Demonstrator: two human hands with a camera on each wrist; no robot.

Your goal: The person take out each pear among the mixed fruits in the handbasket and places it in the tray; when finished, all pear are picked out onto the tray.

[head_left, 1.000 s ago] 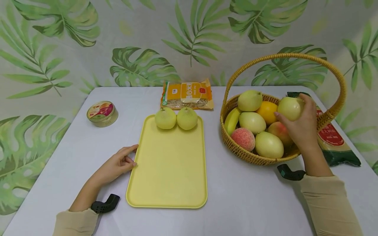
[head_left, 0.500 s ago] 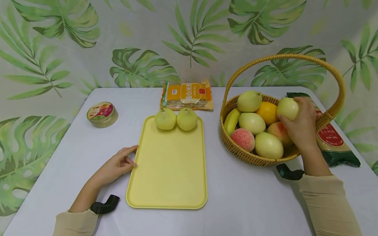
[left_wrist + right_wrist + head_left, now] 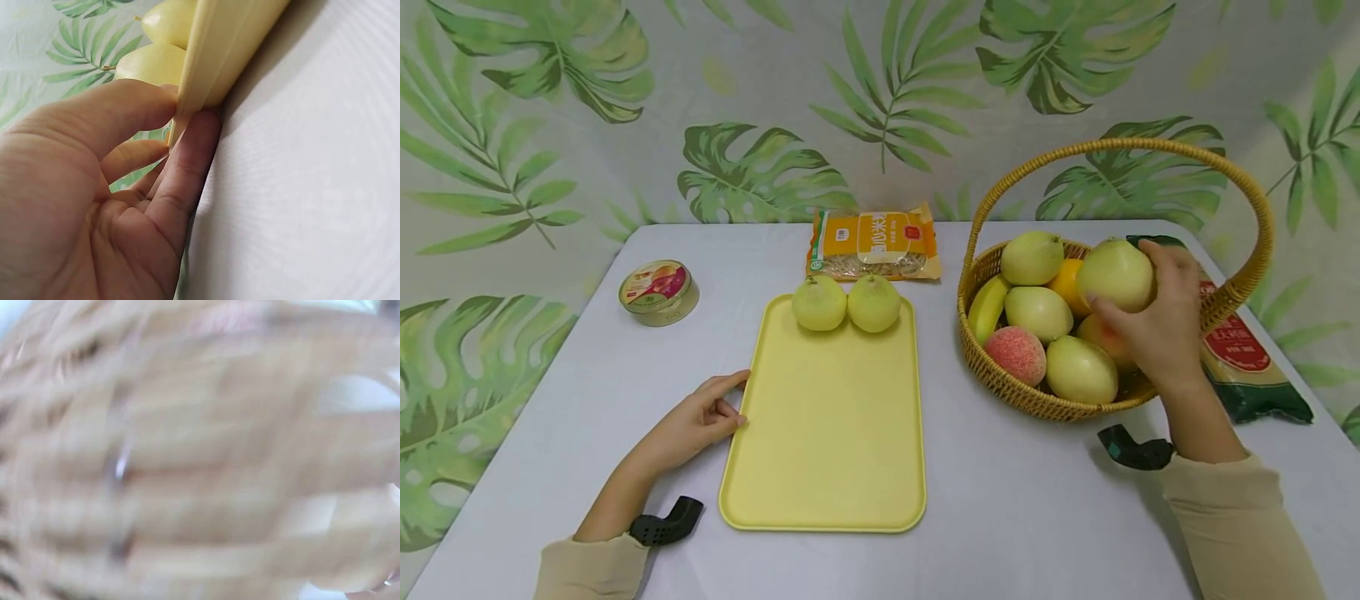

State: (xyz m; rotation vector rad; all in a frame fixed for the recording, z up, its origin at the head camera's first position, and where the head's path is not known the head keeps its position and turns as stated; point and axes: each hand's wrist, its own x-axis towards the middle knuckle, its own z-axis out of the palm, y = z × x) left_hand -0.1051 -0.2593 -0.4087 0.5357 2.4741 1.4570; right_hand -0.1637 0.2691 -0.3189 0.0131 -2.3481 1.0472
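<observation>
My right hand (image 3: 1165, 321) grips a pale green pear (image 3: 1116, 275) over the right side of the wicker fruit basket (image 3: 1015, 398). Thumb and fingers lie around the pear's right side. In the right wrist view, the blurred basket weave (image 3: 200, 462) fills most of the picture. My left hand (image 3: 696, 425) touches the left edge of the yellow tray (image 3: 827, 433) with thumb and fingertips. The left wrist view has those fingertips (image 3: 203, 128) right at the tray's rim and close to the tabletop. Two yellow-green pears (image 3: 819, 303) sit side by side at the tray's far end.
Around the held pear lie more pale pears (image 3: 1081, 369), an orange (image 3: 1066, 286), a banana (image 3: 987, 308) and peaches (image 3: 1017, 355). The basket's tall handle (image 3: 1120, 143) arches above. A noodle packet (image 3: 874, 243), a round tin (image 3: 658, 292) and a green-red bag (image 3: 1243, 346) also stand on the table.
My right hand has raised the pear slightly and brought it left and nearer, over the orange and the peach. The left hand and the tray have stayed in place.
</observation>
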